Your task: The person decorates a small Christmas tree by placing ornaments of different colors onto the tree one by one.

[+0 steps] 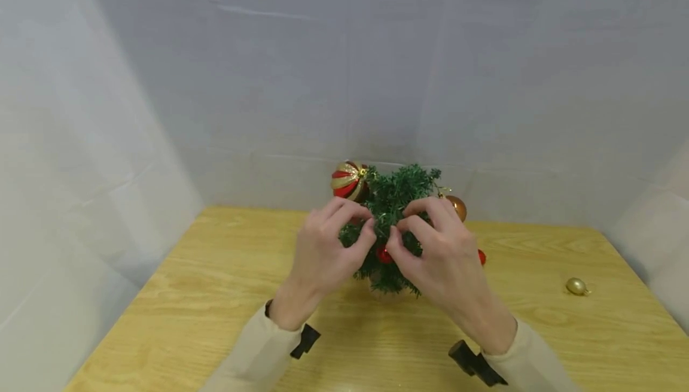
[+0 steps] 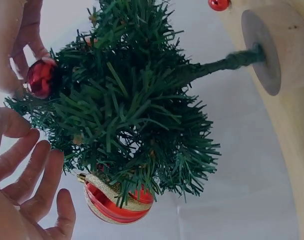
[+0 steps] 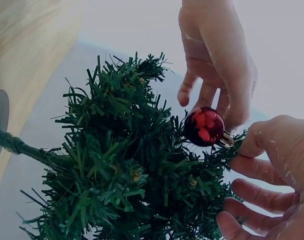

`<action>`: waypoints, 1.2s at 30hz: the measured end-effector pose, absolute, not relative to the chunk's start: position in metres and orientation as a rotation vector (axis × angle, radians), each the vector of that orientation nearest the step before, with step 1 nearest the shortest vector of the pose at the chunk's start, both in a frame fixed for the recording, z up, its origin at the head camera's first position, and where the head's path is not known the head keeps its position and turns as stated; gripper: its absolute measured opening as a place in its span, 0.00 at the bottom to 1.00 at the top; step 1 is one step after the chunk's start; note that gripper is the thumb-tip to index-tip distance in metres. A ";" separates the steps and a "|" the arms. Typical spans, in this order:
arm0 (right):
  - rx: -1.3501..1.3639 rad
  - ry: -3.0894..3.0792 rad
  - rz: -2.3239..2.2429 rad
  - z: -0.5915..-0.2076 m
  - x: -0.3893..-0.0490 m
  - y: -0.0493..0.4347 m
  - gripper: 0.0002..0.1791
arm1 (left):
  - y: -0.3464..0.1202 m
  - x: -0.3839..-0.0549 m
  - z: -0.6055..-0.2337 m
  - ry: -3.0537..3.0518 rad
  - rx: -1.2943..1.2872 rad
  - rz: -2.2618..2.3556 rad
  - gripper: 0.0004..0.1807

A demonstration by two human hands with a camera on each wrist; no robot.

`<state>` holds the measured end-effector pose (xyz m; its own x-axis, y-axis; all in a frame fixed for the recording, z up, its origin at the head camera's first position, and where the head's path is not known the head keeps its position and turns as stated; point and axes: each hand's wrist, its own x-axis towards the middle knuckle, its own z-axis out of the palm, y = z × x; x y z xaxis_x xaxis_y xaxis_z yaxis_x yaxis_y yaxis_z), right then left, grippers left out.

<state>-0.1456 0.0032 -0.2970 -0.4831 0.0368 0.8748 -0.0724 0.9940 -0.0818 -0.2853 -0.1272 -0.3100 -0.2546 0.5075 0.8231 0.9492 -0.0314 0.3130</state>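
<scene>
A small artificial Christmas tree (image 1: 404,182) stands on the table, its wooden base (image 2: 291,45) showing in the left wrist view. On its near side a shiny red bauble (image 3: 204,126) hangs at a branch end, its gold cap between the two hands. My left hand (image 1: 325,248) has thumb and index finger together at the bauble's hanging loop, which the fingertips mostly hide. Facing it, my right hand (image 1: 441,251) pinches the branch tip beside the cap, its other fingers loosely bent. A red-and-gold striped bauble (image 1: 347,181) hangs at the tree's back left.
A copper-coloured bauble (image 1: 457,207) is on the tree's right side. Partly behind the right hand is another red bauble (image 1: 481,257). A small gold bauble (image 1: 576,286) lies on the wooden table (image 1: 226,272) at the right. White cloth (image 1: 301,81) hangs around the back and sides.
</scene>
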 end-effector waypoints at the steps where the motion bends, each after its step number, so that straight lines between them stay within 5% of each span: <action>1: 0.026 -2.072 0.129 -0.297 -0.146 0.003 0.04 | -0.128 -0.285 -0.310 -1.776 -1.526 -1.252 0.02; 36: -0.048 -2.128 0.091 -0.289 -0.144 0.002 0.05 | -0.129 -0.292 -0.299 -2.015 -1.534 -1.292 0.02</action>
